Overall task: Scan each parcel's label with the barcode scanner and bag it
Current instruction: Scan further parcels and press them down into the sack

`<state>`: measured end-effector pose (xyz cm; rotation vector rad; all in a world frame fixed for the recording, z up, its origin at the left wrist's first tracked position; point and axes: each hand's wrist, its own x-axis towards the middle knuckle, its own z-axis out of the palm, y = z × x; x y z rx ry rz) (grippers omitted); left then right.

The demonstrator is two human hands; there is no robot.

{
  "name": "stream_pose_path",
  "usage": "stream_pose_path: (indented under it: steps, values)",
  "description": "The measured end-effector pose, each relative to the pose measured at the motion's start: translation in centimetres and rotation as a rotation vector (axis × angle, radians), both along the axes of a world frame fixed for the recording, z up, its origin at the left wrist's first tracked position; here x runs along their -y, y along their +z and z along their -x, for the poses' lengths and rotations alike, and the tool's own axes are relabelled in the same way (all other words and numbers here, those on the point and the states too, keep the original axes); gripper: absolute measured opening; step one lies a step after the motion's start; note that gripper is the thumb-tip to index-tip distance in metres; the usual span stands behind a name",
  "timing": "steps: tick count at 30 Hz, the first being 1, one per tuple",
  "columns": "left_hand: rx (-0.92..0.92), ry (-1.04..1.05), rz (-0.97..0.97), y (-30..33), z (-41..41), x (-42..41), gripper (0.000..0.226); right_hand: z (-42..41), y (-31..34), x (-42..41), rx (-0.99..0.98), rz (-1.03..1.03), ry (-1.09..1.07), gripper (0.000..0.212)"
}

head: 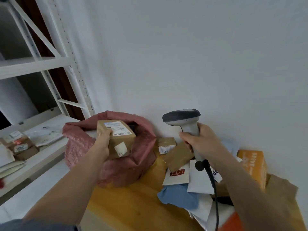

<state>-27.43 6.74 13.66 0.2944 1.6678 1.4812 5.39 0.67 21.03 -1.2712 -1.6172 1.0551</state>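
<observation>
Left hand (104, 139) is gripping a small brown cardboard parcel box (119, 139) by its near-left edge, fingers closed around that side and thumb lying on top, so the white printed shipping label (117, 128) is facing up and staying uncovered; the box is sitting right over the open mouth of the crumpled pink woven sack (115, 167), partly inside the rim, which is looking like the spot for dropping it in, though whether the scan is done I cannot tell. Right hand (202, 141) is wrapped tight around the pale grey handle of the pistol-shaped barcode scanner with dark grey head (182, 118), head aiming left toward the box, apparently raised so that the beam can meet the label from the side; its black cable (212, 184) is trailing down over the heap. The two hands are well apart, each clamped on its own thing. The sack is standing upright on the yellow wooden tabletop (133, 207) near the white wall, mouth gaping, probably to take parcels one-handed. To the right, a loose pile of unsorted parcels (188, 179) is waiting: white and blue soft mailers, brown envelopes, an orange carton (255, 165). On the left, a white metal shelving rack (50, 64) is holding more small packages (20, 145), blurred
</observation>
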Motion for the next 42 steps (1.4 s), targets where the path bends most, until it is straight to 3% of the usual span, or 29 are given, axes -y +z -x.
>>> stream_pose_path:
  steps: [2, 6, 10, 13, 18, 23, 26, 31, 33, 35, 37, 42]
  values:
    - [-0.056, -0.077, 0.050, -0.4, 1.2, -1.8, 0.052, 0.7, -0.5, -0.5, -0.005, 0.014, -0.018, 0.011]
    - [-0.118, -0.181, 0.086, 0.3, 2.1, -5.2, 0.027, 2.0, -1.5, -1.7, -0.011, 0.058, -0.089, 0.008]
    - [-0.091, -0.239, 0.111, -0.7, 4.6, -8.9, 0.032, 3.1, -2.3, -3.1, -0.006, 0.080, -0.167, 0.010]
    - [-0.064, -0.282, 0.174, -0.1, 4.7, -10.0, 0.015, 3.8, -2.8, -3.9, 0.005, 0.079, -0.194, 0.010]
    - [0.062, -0.229, 0.158, -0.3, 5.7, -11.4, 0.014, 5.1, -3.6, -4.9, 0.060, 0.057, -0.236, 0.012]
    - [0.070, 0.054, 0.072, -3.3, 8.3, -13.7, 0.050, 6.1, -3.9, -5.4, 0.081, 0.062, -0.227, 0.015]
    - [0.062, 0.082, 0.075, -4.0, 8.2, -13.4, 0.059, 6.2, -4.1, -5.6, 0.093, 0.061, -0.222, 0.014]
    - [-0.171, 0.152, 0.134, -13.8, 14.0, -20.7, 0.090, 5.7, -4.4, -6.0, 0.094, 0.079, -0.213, 0.014]
    - [-0.216, 0.200, 0.169, -11.8, 11.4, -18.9, 0.083, 5.0, -4.5, -6.1, 0.100, 0.077, -0.214, 0.013]
    - [-0.287, 0.217, 0.226, -4.9, 5.2, -13.1, 0.070, 4.1, -4.5, -5.9, 0.104, 0.072, -0.217, 0.013]
    - [-0.449, 0.237, 0.280, -3.0, 1.8, -11.4, 0.056, 2.9, -4.4, -5.6, 0.096, 0.073, -0.215, 0.013]
    - [-0.587, 0.212, 0.226, -1.2, -4.7, -9.7, 0.058, -1.2, -4.1, -4.1, 0.069, 0.075, -0.216, 0.015]
